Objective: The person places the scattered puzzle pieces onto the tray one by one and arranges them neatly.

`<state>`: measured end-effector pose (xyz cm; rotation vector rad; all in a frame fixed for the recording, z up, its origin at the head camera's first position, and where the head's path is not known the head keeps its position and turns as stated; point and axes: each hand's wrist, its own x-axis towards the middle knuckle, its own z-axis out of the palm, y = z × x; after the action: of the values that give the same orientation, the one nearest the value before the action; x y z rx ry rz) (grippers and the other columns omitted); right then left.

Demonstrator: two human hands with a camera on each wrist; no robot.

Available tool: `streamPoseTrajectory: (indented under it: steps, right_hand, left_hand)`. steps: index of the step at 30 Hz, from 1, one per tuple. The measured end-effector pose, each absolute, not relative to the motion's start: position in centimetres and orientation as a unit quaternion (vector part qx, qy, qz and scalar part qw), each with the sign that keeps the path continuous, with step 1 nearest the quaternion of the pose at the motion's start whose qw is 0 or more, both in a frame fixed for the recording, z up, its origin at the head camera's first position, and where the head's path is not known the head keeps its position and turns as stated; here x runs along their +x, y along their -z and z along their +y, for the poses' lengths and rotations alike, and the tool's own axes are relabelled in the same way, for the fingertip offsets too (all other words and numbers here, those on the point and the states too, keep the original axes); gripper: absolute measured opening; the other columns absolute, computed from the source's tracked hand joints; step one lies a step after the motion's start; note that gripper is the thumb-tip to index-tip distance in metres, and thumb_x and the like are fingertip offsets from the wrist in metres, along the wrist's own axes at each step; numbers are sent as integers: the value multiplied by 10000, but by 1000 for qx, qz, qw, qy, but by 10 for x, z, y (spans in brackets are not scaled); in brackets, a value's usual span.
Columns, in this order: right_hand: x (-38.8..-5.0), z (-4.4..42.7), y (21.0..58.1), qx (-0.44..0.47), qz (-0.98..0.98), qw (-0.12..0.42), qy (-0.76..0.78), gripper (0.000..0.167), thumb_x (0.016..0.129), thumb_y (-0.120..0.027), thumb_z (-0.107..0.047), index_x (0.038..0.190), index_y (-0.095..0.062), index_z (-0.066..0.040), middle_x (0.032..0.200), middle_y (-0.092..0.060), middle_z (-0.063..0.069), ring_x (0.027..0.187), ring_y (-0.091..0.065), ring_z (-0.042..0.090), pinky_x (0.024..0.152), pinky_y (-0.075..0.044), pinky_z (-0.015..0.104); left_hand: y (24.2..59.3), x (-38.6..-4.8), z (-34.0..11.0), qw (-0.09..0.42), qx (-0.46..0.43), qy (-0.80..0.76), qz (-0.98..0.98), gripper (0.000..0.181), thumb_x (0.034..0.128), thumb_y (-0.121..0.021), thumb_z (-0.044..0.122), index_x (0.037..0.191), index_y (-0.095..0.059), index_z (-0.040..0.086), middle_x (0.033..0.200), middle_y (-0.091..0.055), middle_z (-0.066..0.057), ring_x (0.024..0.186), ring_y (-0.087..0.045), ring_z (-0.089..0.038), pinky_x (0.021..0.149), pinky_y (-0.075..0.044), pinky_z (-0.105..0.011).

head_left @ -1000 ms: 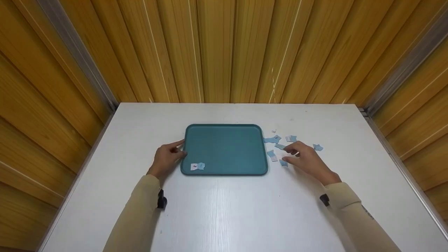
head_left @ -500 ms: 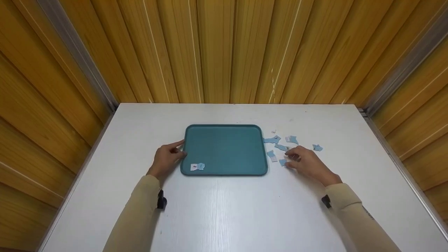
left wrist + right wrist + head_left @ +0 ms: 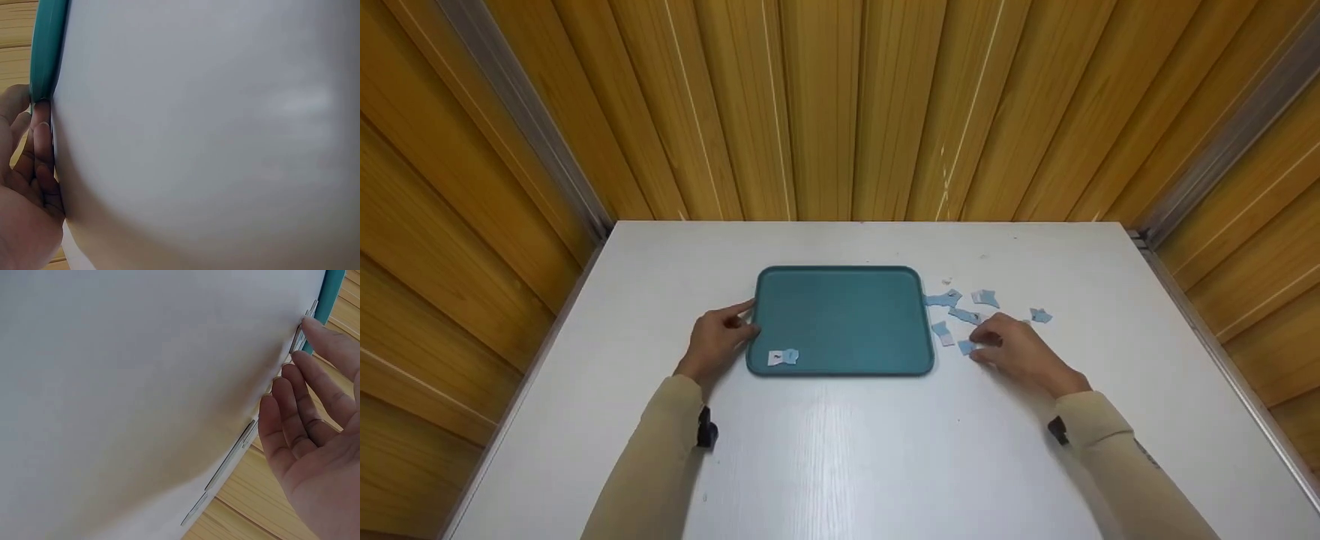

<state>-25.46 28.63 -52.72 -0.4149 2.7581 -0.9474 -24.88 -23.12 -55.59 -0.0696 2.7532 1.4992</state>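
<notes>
In the head view a teal tray (image 3: pixel 840 315) lies on the white table. Two small paper scraps (image 3: pixel 783 357), one white and one light blue, sit side by side in its near left corner. My left hand (image 3: pixel 715 342) grips the tray's left rim; in the left wrist view its fingers (image 3: pixel 43 138) are at the tray's edge (image 3: pixel 48 50). On the right, my right hand (image 3: pixel 1012 349) is lowered to the table. Its thumb and index finger are at a small light-blue scrap (image 3: pixel 966 347), with a gap between them; the fingertips' contact is partly hidden.
Several blue-and-white scraps lie right of the tray: a long one (image 3: pixel 943 298) at its rim, others (image 3: pixel 964 316) (image 3: pixel 943 334) close by, one (image 3: pixel 985 298) farther back and one (image 3: pixel 1041 316) beyond the right hand. Wood-patterned panels (image 3: pixel 825 112) stand behind the table.
My right thumb and index finger have come closer together and shifted slightly nearer the person, away from the long scrap, beside the small blue one. The left hand and tray stay put.
</notes>
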Motion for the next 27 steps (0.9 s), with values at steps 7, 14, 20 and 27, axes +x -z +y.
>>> streamPoseTrajectory:
  steps: [7,14,20,27]
  right_hand:
    - [-256,284,526,-127,935,108,313,249,989,-761,-155,1222,-724,-74,1213,-649,87,1128,-603,306,1074,-468,543]
    - [-259,283,527,-115,936,117,311,283,979,-775,-202,1215,-694,-68,1214,-653,100,1116,-599,303,1051,-483,528]
    - [-259,284,526,-125,935,104,316,247,968,-785,-174,1174,-709,-62,1145,-683,103,1052,-611,302,988,-514,496]
    - [-259,283,526,-124,936,100,314,231,959,-794,-146,1164,-722,-67,1105,-698,86,1003,-625,273,944,-537,458]
  left_hand:
    - [557,-249,-232,5,-26,-480,877,530,973,-749,117,1489,-634,152,993,-643,-84,940,-543,-238,843,-454,-370]
    - [556,-249,-230,14,-37,-487,873,534,981,-746,132,1500,-627,169,1020,-642,-90,971,-546,-246,867,-453,-377]
    - [556,-249,-229,16,-49,-482,874,533,982,-738,144,1501,-627,186,1030,-649,-85,985,-553,-243,883,-455,-372]
    - [556,-248,-229,13,-44,-481,875,528,987,-734,137,1502,-626,178,1013,-651,-86,963,-555,-242,864,-454,-377]
